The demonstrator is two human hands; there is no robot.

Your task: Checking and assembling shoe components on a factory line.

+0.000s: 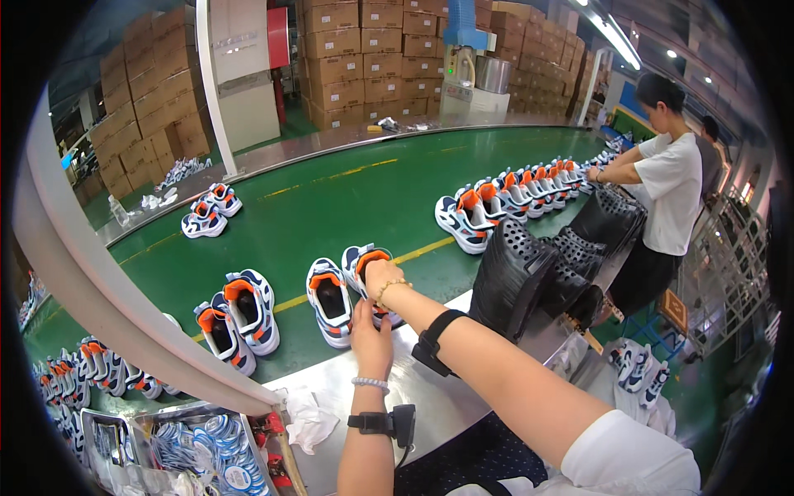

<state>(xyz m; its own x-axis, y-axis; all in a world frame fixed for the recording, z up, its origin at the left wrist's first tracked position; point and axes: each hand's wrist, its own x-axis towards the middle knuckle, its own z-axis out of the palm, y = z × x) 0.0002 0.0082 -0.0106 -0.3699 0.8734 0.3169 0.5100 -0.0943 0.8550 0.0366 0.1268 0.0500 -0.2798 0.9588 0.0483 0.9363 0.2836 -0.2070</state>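
In front of me a white, navy and orange sneaker [354,258] stands on the green conveyor belt near its close edge. My right hand [380,277] reaches into its opening over the orange lining, so the fingertips are hidden. At the heel end, my left hand [370,335] closes its fingers against the same sneaker. Just left of it stands a matching sneaker [329,302], upright with a dark insole showing. Another pair, including a sneaker [252,312] with orange lining, sits farther left on the belt.
A long row of sneakers [513,197] lines the belt at right, beside black perforated boots [513,273]. A co-worker [662,165] stands beyond. A curved white post [124,306] crosses the left. Below it a metal tray [248,422] holds round blue-white tags. Crumpled paper [310,420] lies nearby.
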